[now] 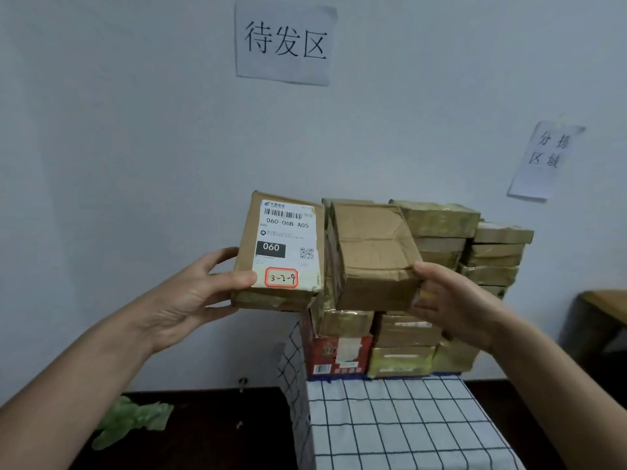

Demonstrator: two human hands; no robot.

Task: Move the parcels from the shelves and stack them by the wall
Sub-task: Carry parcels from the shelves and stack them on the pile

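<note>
– While both hands are loaded, which parcel should go down first?

– I'd say the plain parcel. The right hand grips its near right corner, thumb on top and fingers curled underneath, and it is already level with the top of the stack by the wall. Whether it touches the stack yet, I cannot tell.

– And the other one?

– The left hand holds the labelled parcel up in the air to the left of the stack. The thumb lies across the label's lower corner and the fingers wrap round behind. It looks secure enough to wait.

– Any trick to placing it?

– The plain parcel's cardboard is creased and dented, so a corner grip may let it sag. I would slide it flat onto the top layer and push it back until it meets the wall, then release. Setting it on an edge could tip the column.

– The base?

– The stack stands on a checked cloth, with a red box at the bottom left. The left column looks less even than the right, so the labelled parcel should probably go wherever the top is flattest, label up.

– Right spot?

– It sits below a paper sign, so likely yes.
</note>
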